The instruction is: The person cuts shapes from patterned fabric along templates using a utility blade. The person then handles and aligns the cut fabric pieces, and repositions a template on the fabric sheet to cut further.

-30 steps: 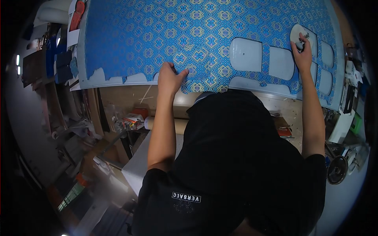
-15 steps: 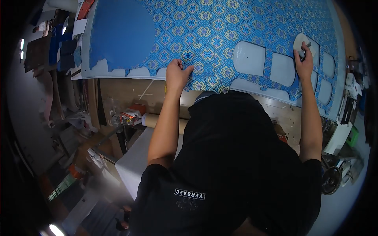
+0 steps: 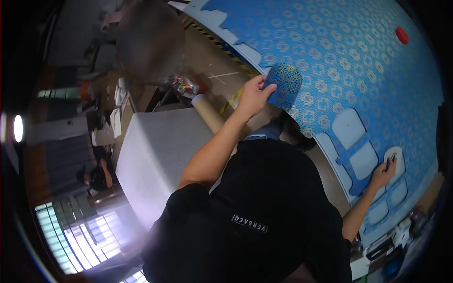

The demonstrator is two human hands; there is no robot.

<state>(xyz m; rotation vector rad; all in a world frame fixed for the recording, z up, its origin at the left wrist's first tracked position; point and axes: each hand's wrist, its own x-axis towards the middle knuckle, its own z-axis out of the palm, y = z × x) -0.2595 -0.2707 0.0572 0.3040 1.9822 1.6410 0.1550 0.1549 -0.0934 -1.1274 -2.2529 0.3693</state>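
Handling a loose patterned piece [image 3: 286, 84] looks like the step I have in hand. My left hand [image 3: 255, 96] pinches it by one edge, thumb against fingers, at one o'clock of my view, in front of the blue cloth's [image 3: 335, 61] border. Out at three o'clock, my right hand [image 3: 383, 174] grips a small dark object [image 3: 388, 165] over a pale rounded plate [image 3: 399, 161]; I can't tell whether those two are joined. As I judge it, the next move calls for a firm left pinch and a steady right.
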